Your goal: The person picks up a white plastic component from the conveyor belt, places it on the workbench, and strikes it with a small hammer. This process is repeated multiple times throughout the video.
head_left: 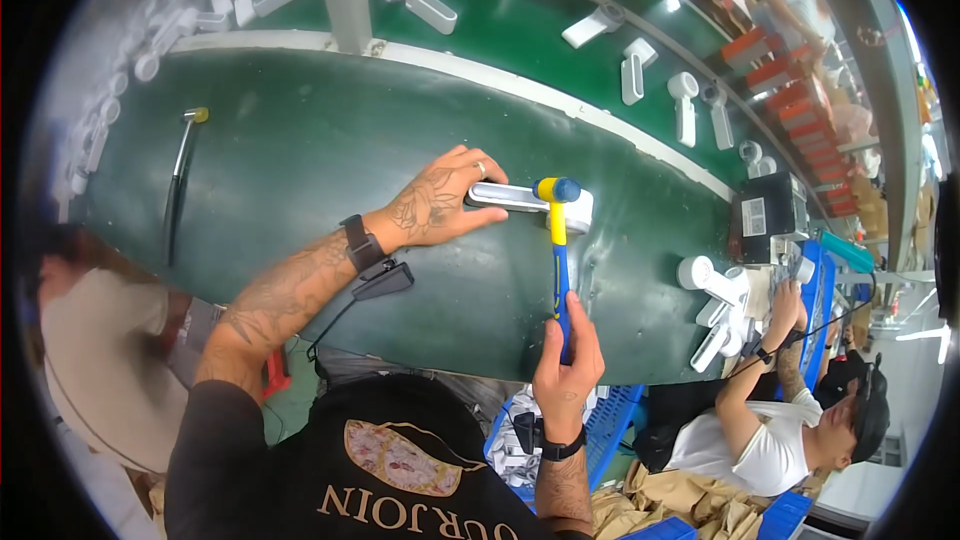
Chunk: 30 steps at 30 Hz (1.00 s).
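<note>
On the green tabletop (330,140) lies a white plastic part (515,198) with a long slotted handle and a rounded head. My left hand (440,198) holds the handle's left end, thumb on the near side and fingers on the far side. My right hand (568,365) is closed round the blue grip of a mallet (559,260) with a yellow neck. The mallet's yellow and dark blue head (556,190) is over the rounded end of the part and hides some of it; whether they touch I cannot tell.
A second mallet (180,170) lies at the left. Beyond the pale rail (480,75), a green belt (520,15) carries several white parts. At the right are heaped white parts (715,290), a black box (770,215) and a co-worker (750,430). A blue crate (615,430) stands below the table edge.
</note>
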Available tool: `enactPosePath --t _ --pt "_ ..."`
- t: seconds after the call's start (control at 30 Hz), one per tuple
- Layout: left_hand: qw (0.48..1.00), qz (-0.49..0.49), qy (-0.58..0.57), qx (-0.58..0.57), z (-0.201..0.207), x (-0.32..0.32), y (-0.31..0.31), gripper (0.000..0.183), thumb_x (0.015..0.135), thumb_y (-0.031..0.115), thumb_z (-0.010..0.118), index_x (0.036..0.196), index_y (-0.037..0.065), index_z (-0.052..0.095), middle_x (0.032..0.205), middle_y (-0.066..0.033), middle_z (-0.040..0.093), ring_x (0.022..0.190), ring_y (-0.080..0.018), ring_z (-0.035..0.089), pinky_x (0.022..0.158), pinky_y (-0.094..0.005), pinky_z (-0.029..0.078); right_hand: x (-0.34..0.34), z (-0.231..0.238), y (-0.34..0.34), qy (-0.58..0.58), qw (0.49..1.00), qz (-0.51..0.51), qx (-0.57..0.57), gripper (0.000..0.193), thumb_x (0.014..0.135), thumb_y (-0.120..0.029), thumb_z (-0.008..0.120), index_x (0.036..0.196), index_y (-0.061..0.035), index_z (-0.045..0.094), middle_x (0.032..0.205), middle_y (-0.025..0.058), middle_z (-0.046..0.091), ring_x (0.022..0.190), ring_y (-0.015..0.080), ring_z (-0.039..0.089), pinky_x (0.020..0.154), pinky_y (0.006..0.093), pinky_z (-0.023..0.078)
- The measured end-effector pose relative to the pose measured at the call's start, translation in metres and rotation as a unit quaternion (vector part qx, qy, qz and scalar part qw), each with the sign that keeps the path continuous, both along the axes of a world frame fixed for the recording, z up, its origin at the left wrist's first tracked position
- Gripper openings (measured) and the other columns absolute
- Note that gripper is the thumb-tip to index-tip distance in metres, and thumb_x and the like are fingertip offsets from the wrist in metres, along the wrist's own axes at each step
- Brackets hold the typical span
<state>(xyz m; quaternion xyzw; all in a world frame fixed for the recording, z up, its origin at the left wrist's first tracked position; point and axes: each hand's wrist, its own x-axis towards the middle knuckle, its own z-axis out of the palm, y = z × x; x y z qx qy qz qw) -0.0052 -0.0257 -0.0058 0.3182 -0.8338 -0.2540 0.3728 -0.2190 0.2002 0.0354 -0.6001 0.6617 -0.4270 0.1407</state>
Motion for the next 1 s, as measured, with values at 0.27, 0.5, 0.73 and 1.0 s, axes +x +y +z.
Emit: enactPosePath --t 0.27,0.5,0.73,1.0 --pt "0.991 -0.035 0.008 0.131 -0.003 -0.002 0.005 0.029 0.093 0.024 0.087 0.112 0.006 0.073 0.105 -0.0087 0.071 0.103 -0.0314 0.068 0.113 -0.0481 0.049 0.013 0.016 -0.002 0.139 0.988 0.017 0.065 0.048 0.102 0.005 0.068 0.149 -0.0021 0.067 0.093 0.0141 0.067 0.075 0.0258 0.065 0.07 0.0375 0.054" --pt "0.996 -0.036 -0.004 0.087 -0.016 0.02 -0.003 0.029 0.092 0.022 0.087 0.107 0.005 0.07 0.108 -0.0075 0.069 0.106 -0.0313 0.068 0.104 -0.0445 0.05 0.022 0.03 -0.008 0.112 0.993 0.006 0.047 0.046 0.1 0.007 0.07 0.145 -0.0041 0.071 0.087 0.0148 0.066 0.071 0.0288 0.065 0.066 0.0405 0.054" --pt "0.997 -0.033 0.016 0.072 -0.016 0.018 -0.003 0.027 0.09 0.018 0.088 0.103 0.005 0.068 0.104 -0.0076 0.067 0.099 -0.0301 0.065 0.093 -0.0417 0.055 0.036 0.027 -0.012 0.126 0.991 0.047 0.021 0.048 0.098 0.008 0.072 0.144 -0.0051 0.071 0.093 0.0166 0.071 0.074 0.0289 0.07 0.066 0.0399 0.056" --pt "0.996 -0.035 0.026 0.08 -0.018 0.017 0.0 0.028 0.09 0.017 0.088 0.104 0.005 0.066 0.109 -0.0067 0.069 0.105 -0.0288 0.067 0.095 -0.0405 0.057 0.017 0.015 -0.003 0.112 0.993 0.01 -0.031 0.046 0.101 0.007 0.069 0.145 -0.003 0.07 0.092 0.0159 0.068 0.076 0.0301 0.067 0.07 0.0375 0.054"
